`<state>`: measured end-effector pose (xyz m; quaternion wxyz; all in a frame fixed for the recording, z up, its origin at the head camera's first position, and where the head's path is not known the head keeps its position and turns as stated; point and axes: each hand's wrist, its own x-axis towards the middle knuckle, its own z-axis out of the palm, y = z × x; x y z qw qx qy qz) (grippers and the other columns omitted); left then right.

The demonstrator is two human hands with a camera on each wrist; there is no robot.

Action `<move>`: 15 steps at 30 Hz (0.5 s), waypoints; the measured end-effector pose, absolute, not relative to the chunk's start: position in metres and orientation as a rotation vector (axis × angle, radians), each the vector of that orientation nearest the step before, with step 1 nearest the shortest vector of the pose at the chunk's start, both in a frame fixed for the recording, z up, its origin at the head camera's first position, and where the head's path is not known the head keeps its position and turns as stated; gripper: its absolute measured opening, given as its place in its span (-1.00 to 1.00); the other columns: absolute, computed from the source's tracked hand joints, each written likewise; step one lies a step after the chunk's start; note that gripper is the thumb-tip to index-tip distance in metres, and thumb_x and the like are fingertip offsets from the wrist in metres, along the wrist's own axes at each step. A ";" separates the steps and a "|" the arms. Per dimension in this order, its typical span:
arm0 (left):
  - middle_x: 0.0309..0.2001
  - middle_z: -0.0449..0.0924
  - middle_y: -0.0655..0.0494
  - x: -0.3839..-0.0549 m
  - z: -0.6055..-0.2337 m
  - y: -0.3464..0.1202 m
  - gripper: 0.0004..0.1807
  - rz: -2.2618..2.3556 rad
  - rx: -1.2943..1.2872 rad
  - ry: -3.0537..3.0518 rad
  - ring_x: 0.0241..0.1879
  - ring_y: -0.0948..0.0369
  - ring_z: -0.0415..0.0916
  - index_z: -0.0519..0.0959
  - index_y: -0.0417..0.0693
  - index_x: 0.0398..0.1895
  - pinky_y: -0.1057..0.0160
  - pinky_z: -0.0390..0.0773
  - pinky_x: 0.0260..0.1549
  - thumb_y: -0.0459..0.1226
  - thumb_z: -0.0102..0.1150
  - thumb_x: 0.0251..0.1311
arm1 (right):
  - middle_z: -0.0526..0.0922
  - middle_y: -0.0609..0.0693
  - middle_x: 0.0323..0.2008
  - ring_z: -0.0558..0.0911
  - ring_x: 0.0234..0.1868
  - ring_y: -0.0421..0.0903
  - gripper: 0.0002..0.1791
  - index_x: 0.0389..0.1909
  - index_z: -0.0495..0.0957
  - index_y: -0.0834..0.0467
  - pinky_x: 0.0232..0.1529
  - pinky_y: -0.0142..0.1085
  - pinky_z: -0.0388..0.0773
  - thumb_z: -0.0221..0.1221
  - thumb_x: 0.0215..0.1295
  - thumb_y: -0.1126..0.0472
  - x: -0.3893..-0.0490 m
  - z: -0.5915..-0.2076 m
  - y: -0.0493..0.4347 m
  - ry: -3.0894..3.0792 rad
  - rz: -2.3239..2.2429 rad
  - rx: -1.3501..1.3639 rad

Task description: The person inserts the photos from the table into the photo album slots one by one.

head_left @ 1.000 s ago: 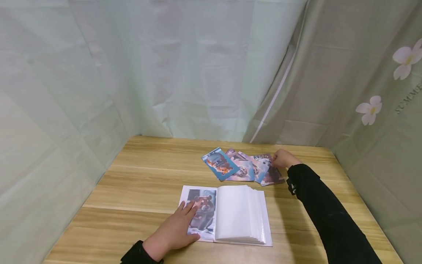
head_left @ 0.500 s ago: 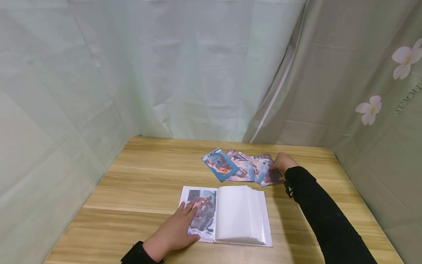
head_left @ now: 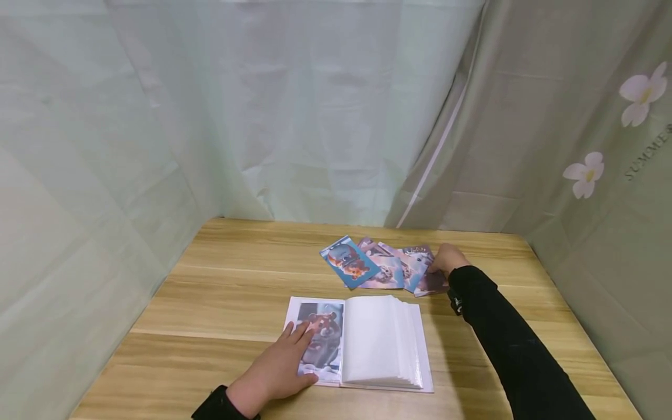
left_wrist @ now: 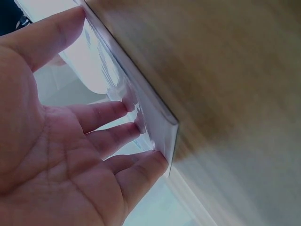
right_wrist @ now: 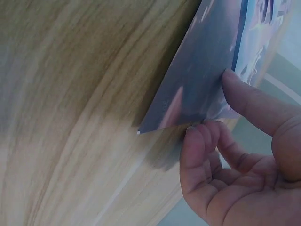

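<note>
Curtained-off nook, w/ drapes (head_left: 325,116) on 3 sides of tbl (head_left: 226,280).

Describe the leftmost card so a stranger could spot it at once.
On the wooden table lies an open album, and beyond it an overlapping row of cards, the right hand at its right end. The leftmost card lies tilted at the opposite end. Unlike its pinkish and purple neighbours, it is mostly blue, with an orange animal.
</note>
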<state>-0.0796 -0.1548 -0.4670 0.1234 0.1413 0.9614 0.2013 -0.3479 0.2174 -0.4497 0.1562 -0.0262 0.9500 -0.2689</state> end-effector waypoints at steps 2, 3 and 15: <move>0.49 0.15 -0.26 -0.080 -0.467 -0.155 -0.03 0.584 0.415 2.809 0.45 -0.35 0.02 0.27 -0.29 0.46 -0.29 0.30 0.26 0.06 0.41 0.08 | 0.52 0.13 -0.48 0.53 -0.45 0.03 -0.73 -0.46 0.60 0.44 -0.44 -0.20 0.60 0.46 -0.01 0.33 -0.350 -0.451 0.217 2.753 -0.708 -0.109; 0.49 0.16 -0.26 -0.079 -0.468 -0.155 -0.03 0.584 0.416 2.810 0.45 -0.35 0.03 0.27 -0.29 0.46 -0.29 0.31 0.26 0.06 0.41 0.08 | 0.52 0.12 -0.47 0.50 -0.42 0.02 -0.71 -0.45 0.60 0.44 -0.37 -0.20 0.59 0.47 -0.02 0.31 -0.351 -0.451 0.216 2.768 -0.677 -0.112; 0.49 0.15 -0.26 -0.079 -0.468 -0.155 -0.03 0.576 0.418 2.813 0.45 -0.34 0.02 0.27 -0.30 0.45 -0.28 0.29 0.28 0.05 0.41 0.09 | 0.62 0.37 -0.07 0.58 -0.13 0.14 -0.64 -0.24 0.59 0.49 0.00 -0.05 0.59 0.42 0.05 0.30 -0.351 -0.445 0.200 2.816 -0.362 -0.070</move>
